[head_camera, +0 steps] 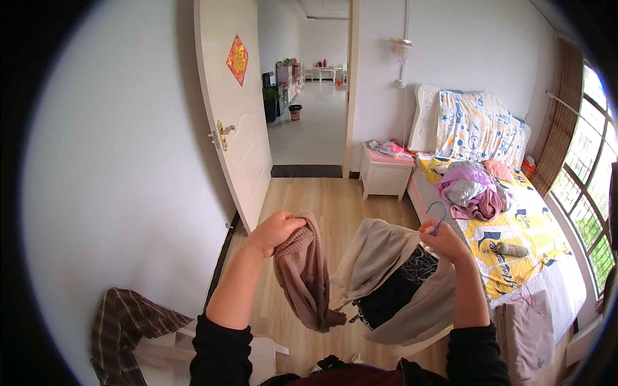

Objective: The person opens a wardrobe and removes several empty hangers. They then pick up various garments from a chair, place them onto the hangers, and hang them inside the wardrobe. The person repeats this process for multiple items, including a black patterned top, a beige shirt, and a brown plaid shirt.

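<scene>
My left hand (280,233) grips a dusty-pink ribbed knit garment (304,284), which hangs down in folds over the floor. In my right hand (442,239) is a blue clothes hanger (437,212), held near its hook. A light beige garment (379,260) hangs from it, with a black patterned piece (396,292) showing inside its open front. The two garments hang side by side, close together at their lower ends. How the beige garment sits on the hanger's arms is hidden by the cloth.
Right of me stands a bed (555,284) with a heap of clothes (473,190), pink hangers (528,299) and folded cloth (524,333). A white nightstand (384,176) is beside the open door (236,111). At lower left, a plaid cloth (120,333) drapes over white furniture (260,359).
</scene>
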`<state>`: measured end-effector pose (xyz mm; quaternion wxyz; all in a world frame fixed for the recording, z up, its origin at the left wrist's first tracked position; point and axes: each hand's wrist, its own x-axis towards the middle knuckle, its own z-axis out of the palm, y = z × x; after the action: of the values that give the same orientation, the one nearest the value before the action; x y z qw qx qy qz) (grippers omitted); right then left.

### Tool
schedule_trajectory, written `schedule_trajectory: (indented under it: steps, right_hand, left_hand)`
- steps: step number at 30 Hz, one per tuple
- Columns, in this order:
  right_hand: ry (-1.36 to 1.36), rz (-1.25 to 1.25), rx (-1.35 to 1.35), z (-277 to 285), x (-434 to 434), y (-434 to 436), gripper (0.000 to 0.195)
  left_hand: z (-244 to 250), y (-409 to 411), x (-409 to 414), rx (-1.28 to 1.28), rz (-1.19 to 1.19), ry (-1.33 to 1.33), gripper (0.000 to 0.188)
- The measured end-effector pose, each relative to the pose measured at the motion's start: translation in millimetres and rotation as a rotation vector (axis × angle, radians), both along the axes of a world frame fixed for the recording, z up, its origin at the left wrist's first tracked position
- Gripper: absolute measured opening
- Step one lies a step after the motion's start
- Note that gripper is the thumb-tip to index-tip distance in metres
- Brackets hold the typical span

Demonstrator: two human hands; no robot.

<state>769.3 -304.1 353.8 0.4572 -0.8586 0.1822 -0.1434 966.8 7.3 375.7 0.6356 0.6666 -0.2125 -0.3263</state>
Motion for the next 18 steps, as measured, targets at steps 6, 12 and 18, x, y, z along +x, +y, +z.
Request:
schedule_trajectory:
  steps: [6,12,18]
  right_hand:
    - [-0.013,-0.101,0.034,14,-29,-7,0.015]
    - [-0.014,-0.174,0.018,20,-50,-11,0.016]
    - [0.041,-0.169,-0.14,37,-82,-4,0.031]
  left_hand:
    - [-2,-8,5,-0.057,-0.055,0.089,0.023]
    - [-21,-11,19,-0.289,0.026,0.3,0.026]
    - [-25,-23,19,-0.612,-0.048,0.47,0.035]
